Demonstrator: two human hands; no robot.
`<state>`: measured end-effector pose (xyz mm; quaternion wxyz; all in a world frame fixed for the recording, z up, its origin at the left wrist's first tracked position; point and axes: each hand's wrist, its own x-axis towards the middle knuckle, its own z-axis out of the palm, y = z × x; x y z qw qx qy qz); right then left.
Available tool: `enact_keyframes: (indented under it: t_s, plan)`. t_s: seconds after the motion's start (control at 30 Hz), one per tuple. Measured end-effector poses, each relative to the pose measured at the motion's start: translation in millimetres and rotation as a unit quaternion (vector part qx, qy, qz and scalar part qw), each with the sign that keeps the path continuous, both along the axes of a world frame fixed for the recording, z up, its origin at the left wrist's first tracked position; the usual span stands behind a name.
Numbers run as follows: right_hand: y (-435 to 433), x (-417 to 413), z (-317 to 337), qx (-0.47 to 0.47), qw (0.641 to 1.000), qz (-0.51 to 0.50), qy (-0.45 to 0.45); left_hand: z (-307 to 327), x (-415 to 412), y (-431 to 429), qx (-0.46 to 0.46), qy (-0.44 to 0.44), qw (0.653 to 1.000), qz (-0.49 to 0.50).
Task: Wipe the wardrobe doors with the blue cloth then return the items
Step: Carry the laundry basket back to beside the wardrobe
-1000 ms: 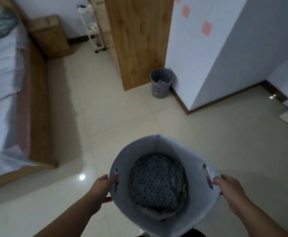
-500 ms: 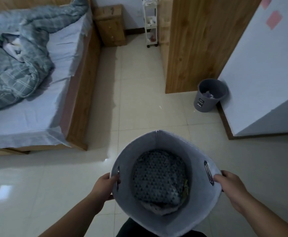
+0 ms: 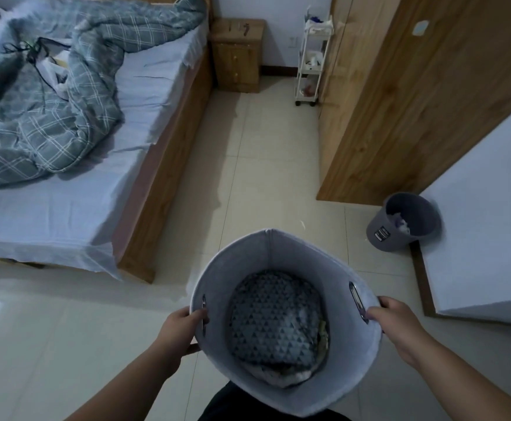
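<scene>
- I have the grey basket (image 3: 281, 253) carried in front of me, left hand (image 3: 177, 331) gripping its left handle slot and right hand (image 3: 400, 326) gripping the right one.
- Inside it lies a bundle of patterned fabric (image 3: 274, 320); I cannot see a blue cloth anywhere.
- The wooden wardrobe (image 3: 400, 101) stands far right, with a grey bin (image 3: 403, 226) at its near corner; the bed (image 3: 65, 177) is on the left.
- I judge this as the return step: carrying the basket towards its place.
- Next I need to walk on over the tiled floor (image 3: 263, 177), keep the basket level, and set it down clear of the bin.
</scene>
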<state>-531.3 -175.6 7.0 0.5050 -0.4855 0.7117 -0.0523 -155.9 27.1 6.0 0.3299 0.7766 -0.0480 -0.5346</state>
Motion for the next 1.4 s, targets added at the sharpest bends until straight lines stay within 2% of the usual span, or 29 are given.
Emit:
enact_keyframes:
  t_s: [0.13, 0.43, 0.7, 0.87, 1.17, 1.4]
  plan:
    - [-45.1, 46.5, 10.2, -0.001, 1.0, -0.003, -0.002, -0.4, 46.5, -63.6, 0.012, 0.022, 1.0, 0.007]
    - [-150.2, 105.9, 21.8, -0.006, 0.999, -0.04, -0.013, 12.8, 108.9, -211.4, 0.003, 0.006, 1.0, 0.011]
    - [-300.8, 136.5, -3.2, 0.01, 0.997, -0.062, -0.046, 15.1, 149.6, -346.1, 0.025, -0.017, 0.999, 0.024]
    - [-387.1, 169.6, 5.2, 0.011, 0.999, -0.042, -0.029, 22.5, 178.8, -412.7, 0.02, -0.021, 0.999, 0.033]
    - [-523.8, 277.1, 0.6, -0.024, 0.998, -0.051, 0.014, 12.3, 266.6, -530.6, 0.008, -0.023, 0.998, 0.052]
    - [-615.8, 362.9, 5.9, -0.028, 0.996, -0.077, 0.025, 8.8, 363.8, -637.9, -0.008, -0.044, 0.999, 0.0]
